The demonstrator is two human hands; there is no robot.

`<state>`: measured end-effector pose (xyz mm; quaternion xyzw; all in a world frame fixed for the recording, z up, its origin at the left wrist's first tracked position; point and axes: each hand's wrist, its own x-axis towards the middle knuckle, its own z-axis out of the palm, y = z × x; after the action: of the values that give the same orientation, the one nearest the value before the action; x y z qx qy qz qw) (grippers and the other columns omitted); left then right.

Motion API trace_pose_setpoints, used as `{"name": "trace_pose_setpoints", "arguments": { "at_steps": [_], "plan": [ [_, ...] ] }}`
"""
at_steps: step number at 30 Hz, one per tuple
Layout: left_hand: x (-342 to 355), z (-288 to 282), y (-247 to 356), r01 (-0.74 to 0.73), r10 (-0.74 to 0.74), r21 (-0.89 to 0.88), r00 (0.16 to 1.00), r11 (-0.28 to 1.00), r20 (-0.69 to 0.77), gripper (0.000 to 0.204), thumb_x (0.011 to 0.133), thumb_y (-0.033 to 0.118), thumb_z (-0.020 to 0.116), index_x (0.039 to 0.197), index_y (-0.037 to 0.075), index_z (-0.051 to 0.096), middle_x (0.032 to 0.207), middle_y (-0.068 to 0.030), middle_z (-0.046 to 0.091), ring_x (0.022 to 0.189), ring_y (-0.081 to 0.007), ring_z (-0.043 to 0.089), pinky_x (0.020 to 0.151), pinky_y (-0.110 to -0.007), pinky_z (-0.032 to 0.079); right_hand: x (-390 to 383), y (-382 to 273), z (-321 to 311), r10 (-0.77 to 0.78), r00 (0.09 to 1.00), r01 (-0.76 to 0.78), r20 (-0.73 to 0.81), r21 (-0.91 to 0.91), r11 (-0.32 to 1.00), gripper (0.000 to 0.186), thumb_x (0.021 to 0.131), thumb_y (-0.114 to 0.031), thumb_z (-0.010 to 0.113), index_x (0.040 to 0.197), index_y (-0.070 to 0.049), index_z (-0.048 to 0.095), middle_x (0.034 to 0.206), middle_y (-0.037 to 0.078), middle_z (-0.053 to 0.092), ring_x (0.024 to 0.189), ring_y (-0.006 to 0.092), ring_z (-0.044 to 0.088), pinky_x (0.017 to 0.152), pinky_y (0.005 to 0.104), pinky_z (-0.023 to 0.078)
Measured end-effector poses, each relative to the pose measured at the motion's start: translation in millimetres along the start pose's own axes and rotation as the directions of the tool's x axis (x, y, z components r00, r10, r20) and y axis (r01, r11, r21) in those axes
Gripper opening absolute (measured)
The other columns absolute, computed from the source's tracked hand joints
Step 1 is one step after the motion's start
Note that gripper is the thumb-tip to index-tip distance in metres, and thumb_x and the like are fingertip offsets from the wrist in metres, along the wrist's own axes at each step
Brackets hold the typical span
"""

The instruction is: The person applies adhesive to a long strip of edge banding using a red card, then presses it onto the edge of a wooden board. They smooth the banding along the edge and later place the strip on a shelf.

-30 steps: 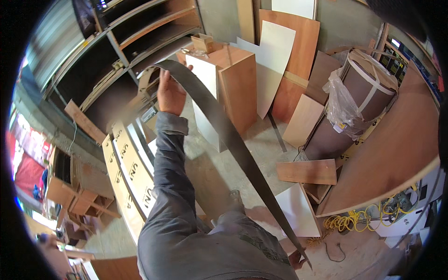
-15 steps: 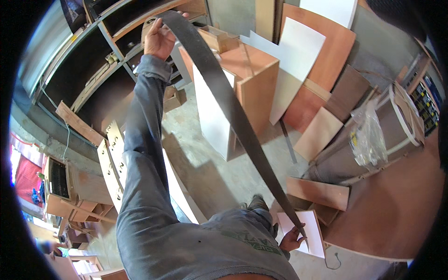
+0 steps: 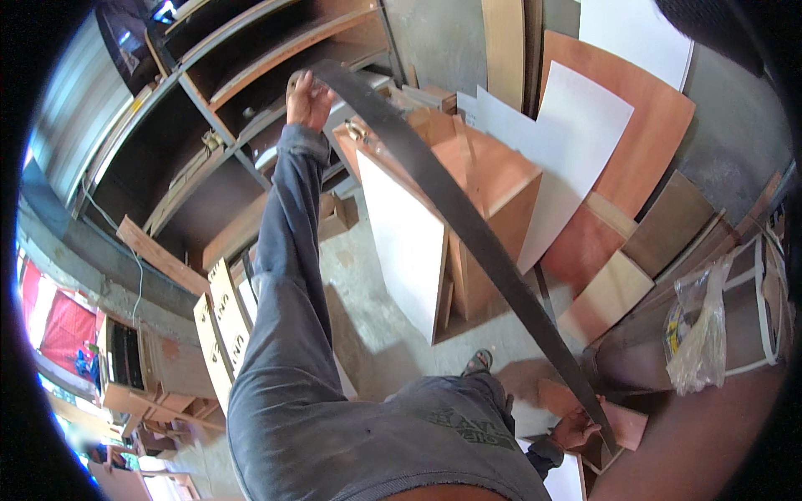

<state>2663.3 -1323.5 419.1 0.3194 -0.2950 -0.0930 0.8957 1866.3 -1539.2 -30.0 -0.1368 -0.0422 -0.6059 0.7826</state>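
Observation:
A long, dark, flat strip (image 3: pixel 461 219) runs diagonally across the view, held between my hands. Far out at the upper left, my left hand (image 3: pixel 307 104) is closed on its far end, which bends over at the fingers. My right hand (image 3: pixel 576 427) grips the near end low on the right, fingers around its edge. Beneath the strip stands a wooden cabinet (image 3: pixel 497 188) with a white panel (image 3: pixel 401 242) leaning on its left side. The strip appears to pass above both, though I cannot tell by how much.
Dark open shelving (image 3: pixel 225 108) lines the far left wall. White sheets (image 3: pixel 576 142) and an orange-brown board (image 3: pixel 647 125) lean at the back right. A large brown roll (image 3: pixel 635 363) with a clear plastic bag (image 3: pixel 702 334) lies at right. Lettered boards (image 3: pixel 219 330) stand by my left arm.
The view has swung left, so the cabinet and boards sit further right. My right hand has moved right with the strip's near end. Both hands keep hold of it.

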Motion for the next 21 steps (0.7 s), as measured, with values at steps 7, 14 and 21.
{"name": "trace_pose_setpoints", "arguments": {
  "at_steps": [7, 14, 21],
  "plan": [
    [75, -112, -36, 0.007, -0.004, 0.01, 0.976, 1.0, -0.217, 0.013, 0.104, 0.012, 0.057, 0.092, 0.011, 0.062, 0.084, -0.0052, 0.067, 0.09, -0.0241, 0.069, 0.084, -0.048, 0.057, 70, 87, 28, 0.015, 0.982, 0.012, -0.188, 0.143, 0.99, 0.078, 0.094, -0.009, 0.071, 0.156, 0.01, 0.027, 0.161, 0.023, 0.036, 0.149, 0.0357, 0.036, 0.127, 0.0466, 0.027],
    [147, -236, -72, 0.09, -0.079, 0.063, 0.984, 0.994, -0.16, 0.009, 0.102, 0.009, 0.056, 0.095, 0.011, 0.061, 0.094, -0.004, 0.069, 0.089, -0.0245, 0.069, 0.08, -0.045, 0.059, 71, 158, 59, 0.012, 0.992, 0.002, -0.125, 0.117, 0.993, 0.076, 0.097, -0.014, 0.069, 0.156, 0.009, 0.027, 0.162, 0.023, 0.034, 0.15, 0.0343, 0.034, 0.128, 0.0467, 0.026],
    [184, -323, -139, 0.157, -0.101, 0.133, 0.929, 0.979, -0.355, 0.011, 0.096, 0.002, 0.063, 0.102, 0.01, 0.061, 0.093, -0.0057, 0.066, 0.083, -0.0237, 0.067, 0.068, -0.042, 0.06, 46, 212, 97, -0.147, 0.976, 0.139, -0.159, -0.062, 0.988, 0.079, 0.095, -0.017, 0.071, 0.155, 0.009, 0.028, 0.163, 0.021, 0.033, 0.151, 0.0322, 0.031, 0.13, 0.0457, 0.02]
  ]
}}
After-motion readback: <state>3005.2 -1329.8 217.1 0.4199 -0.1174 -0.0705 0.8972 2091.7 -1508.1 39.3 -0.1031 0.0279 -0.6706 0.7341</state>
